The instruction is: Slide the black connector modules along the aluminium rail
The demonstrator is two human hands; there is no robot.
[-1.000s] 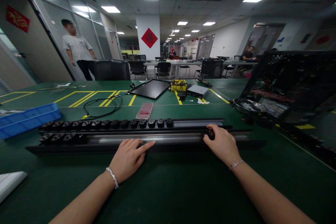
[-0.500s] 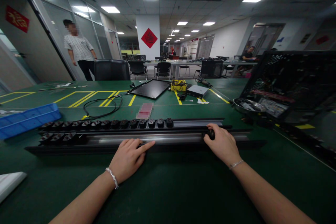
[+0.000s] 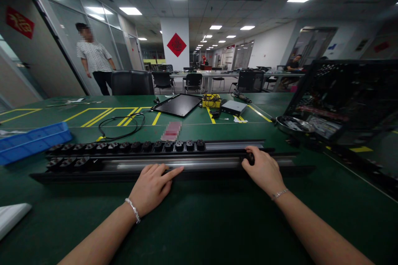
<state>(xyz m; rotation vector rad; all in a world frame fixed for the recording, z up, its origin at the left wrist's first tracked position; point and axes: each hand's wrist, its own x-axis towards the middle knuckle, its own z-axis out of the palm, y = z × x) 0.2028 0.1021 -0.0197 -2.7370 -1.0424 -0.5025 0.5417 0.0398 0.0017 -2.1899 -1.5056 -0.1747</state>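
Note:
Two long black power-strip rails lie across the green table in front of me. The far rail carries a row of black socket modules along its left half; a few more modules sit at the left end of the near rail. My left hand rests flat on the near rail's front edge, fingers apart, forefinger pointing right. My right hand is curled over a small black socket module on the near rail, fingertips gripping it.
A blue plastic tray stands at the left, a white object at the near left corner. A black cable loop, a dark flat panel and small boxes lie farther back. An open black chassis stands at the right. A person stands at the back left.
Both hands stay where they were on the rail. The person at the back left has shifted slightly to the right.

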